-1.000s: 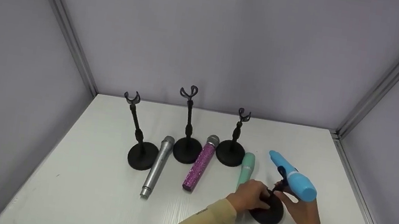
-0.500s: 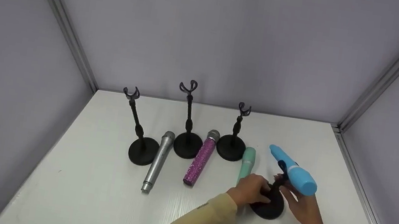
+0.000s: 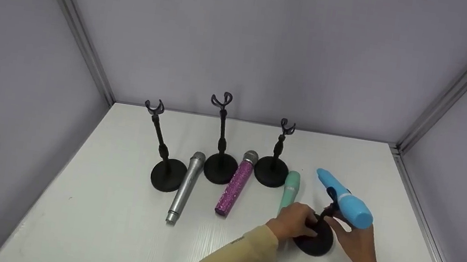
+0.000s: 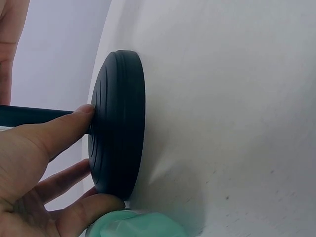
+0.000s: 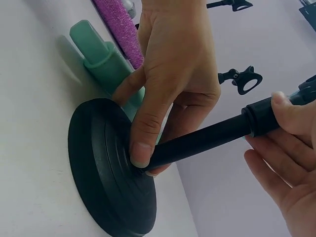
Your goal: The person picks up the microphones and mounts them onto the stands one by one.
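Note:
At the right of the head view, a black microphone stand with a round base [image 3: 319, 246] carries a blue microphone [image 3: 355, 210] tilted in its clip. My left hand [image 3: 292, 220] holds this base, its thumb against the foot of the post [image 5: 197, 140] and other fingers at the base's edge. Higher on the post, my right hand [image 5: 296, 143] grips the collar [image 5: 260, 117] with its thumb across it, under the blue microphone. A teal microphone [image 3: 291, 188] lies beside the base, partly hidden by my left hand.
Three more black stands with bare clips stand further back: a left one [image 3: 168, 176], a middle one [image 3: 220, 169] and a right one [image 3: 271, 172]. Between them lie a silver microphone [image 3: 185, 188] and a glittery purple microphone [image 3: 235, 188]. Grey walls [image 3: 245, 46] enclose the white table [image 3: 111, 223].
The head view has tilted slightly, so everything sits higher in it. Both hands stay on the stand; the right hand's fingers have shifted a little at the post.

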A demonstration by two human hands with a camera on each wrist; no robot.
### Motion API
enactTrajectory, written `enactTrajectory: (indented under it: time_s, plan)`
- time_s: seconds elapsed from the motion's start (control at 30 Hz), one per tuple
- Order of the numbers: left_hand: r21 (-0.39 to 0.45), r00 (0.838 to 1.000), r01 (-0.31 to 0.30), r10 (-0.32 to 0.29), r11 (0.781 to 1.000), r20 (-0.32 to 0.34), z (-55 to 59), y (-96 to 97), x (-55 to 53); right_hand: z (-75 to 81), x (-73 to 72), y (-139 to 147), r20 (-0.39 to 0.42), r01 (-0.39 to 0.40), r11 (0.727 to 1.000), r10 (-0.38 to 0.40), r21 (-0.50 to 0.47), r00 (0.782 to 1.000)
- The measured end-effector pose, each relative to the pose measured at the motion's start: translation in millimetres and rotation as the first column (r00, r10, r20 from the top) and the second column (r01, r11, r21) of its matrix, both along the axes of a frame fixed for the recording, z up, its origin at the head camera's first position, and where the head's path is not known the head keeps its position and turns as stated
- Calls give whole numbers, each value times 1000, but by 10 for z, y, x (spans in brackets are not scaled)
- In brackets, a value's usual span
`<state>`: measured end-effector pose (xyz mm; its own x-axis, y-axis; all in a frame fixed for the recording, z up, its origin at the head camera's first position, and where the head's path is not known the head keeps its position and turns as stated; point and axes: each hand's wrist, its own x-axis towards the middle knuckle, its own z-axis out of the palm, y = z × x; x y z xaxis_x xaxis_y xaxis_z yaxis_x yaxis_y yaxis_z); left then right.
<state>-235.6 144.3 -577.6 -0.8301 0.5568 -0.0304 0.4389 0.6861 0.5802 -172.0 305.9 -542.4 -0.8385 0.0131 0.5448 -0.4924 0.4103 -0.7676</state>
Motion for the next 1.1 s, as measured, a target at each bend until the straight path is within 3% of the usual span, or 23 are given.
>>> enactTrajectory:
  time_s: [0.1, 0.3, 0.47, 0.63, 0.87, 1.1]
  plan:
    - [0, 1000, -5, 5, 1000, -1, -12, -5, -4, -8, -1, 4, 18, -7, 1000, 7, -11, 1000]
    - [-1, 1000, -6, 6, 1000, 11, -32, -5, -14, -75, -25, 83, 68, -155, 986, 159, -62, 985]
    - [-11, 1000, 2, -2, 1000, 4, -30, -5, -18, -69, -41, 93, 93, -191, 979, 198, -74, 976]
    - [-13, 1000, 4, -4, 1000, 21, -32, 1, -22, -45, -42, 78, 113, -151, 987, 157, -60, 981]
    - [-5, 998, -20, 20, 1000, 58, -16, -2, -16, -98, -53, 28, 74, -30, 999, 33, -43, 997]
    - [-16, 998, -27, 28, 1000, 57, -11, 5, 1, -144, -28, 0, 111, 77, 993, -67, -84, 992]
